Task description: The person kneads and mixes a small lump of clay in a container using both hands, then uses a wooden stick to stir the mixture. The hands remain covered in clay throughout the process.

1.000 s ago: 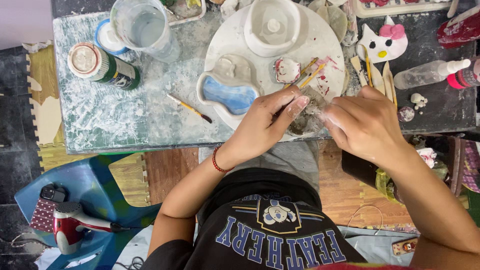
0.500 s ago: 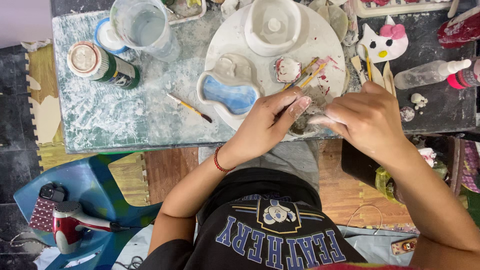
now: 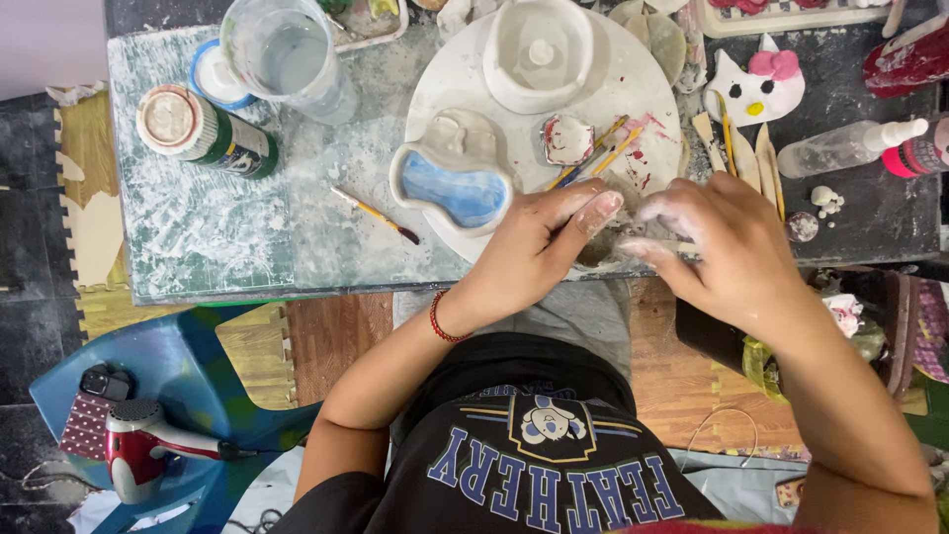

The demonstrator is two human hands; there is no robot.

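Seen from above: a table (image 3: pixel 198 237) with a scuffed, white-smeared top, crowded with craft things. At its near edge, a small grey clay piece (image 3: pixel 615 244), lumpy and mostly hidden, pinched between both hands. Left hand (image 3: pixel 534 247) angled in from the near left, fingers long and flat, tips dusted white, pressed against the piece; a red cord bracelet (image 3: pixel 438 318) at the wrist. Right hand (image 3: pixel 727 252) arched over from the right, knuckles up, fingers curled and chalky with slip, thumb tip touching the piece. Both grips closed lightly on the clay rather than clenched; exact finger contact underneath cannot be told.

Just beyond the hands, a round white board (image 3: pixel 633 89), stained with red smears. On it: a wavy-rimmed dish (image 3: pixel 453 178) glazed blue inside, a small red-edged square piece (image 3: pixel 567 138), two thin yellow-handled brushes (image 3: pixel 593 153) lying crossed, and a white bowl (image 3: pixel 539 49) with a knob in the middle at the far side. Left of the board, a loose paintbrush (image 3: pixel 376 215) on the table, a clear plastic cup (image 3: pixel 287 54) and a green jar (image 3: pixel 208 133) tipped on its side. To the right, a flat white cat-face figure (image 3: pixel 753 94) with a pink bow and a clear squeeze bottle (image 3: pixel 845 148). On the floor at near left, a red hair dryer (image 3: pixel 143 450) on a blue stool (image 3: pixel 198 376).
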